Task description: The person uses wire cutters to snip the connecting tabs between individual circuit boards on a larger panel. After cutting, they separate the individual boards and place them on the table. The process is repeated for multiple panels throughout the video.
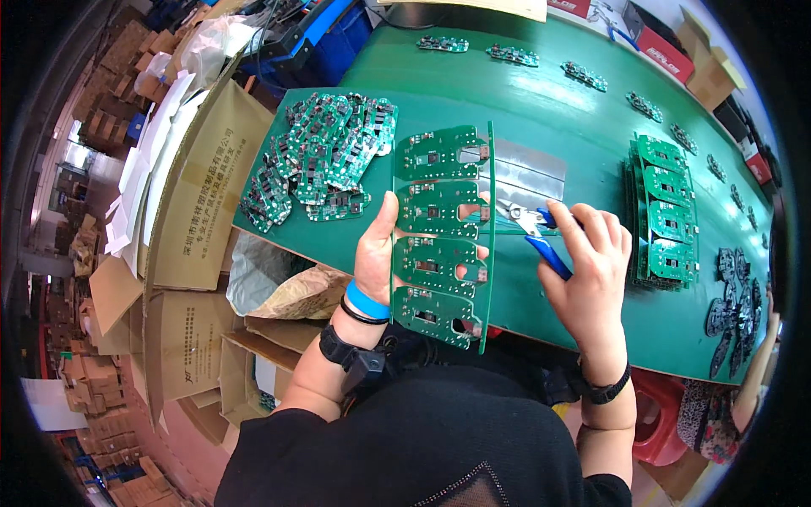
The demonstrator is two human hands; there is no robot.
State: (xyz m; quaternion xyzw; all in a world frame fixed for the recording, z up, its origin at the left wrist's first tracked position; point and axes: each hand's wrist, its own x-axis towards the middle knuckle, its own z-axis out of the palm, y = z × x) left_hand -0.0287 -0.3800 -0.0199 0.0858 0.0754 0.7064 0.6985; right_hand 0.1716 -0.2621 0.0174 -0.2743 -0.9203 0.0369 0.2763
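My left hand (377, 253) grips a green circuit board panel (432, 269) by its left side, the thumb at the edge and the other fingers behind it. Several board units run down this panel, joined to a narrow strip along its right side. In my right hand (590, 262) is a pair of cutting pliers (538, 230) with blue handles. The pliers' metal jaws point toward the strip, just right of the panel; whether they touch it I cannot tell. Beneath the jaws lies a grey sheet (528, 173) on the green table.
Loose circuit boards (334, 148) are heaped on the table's left. A stack of board panels (665, 211) stands to the right. Small boards form a row along the far side, and dark parts (733, 308) lie near another person's arm (756, 372). Cardboard boxes (196, 198) border the left.
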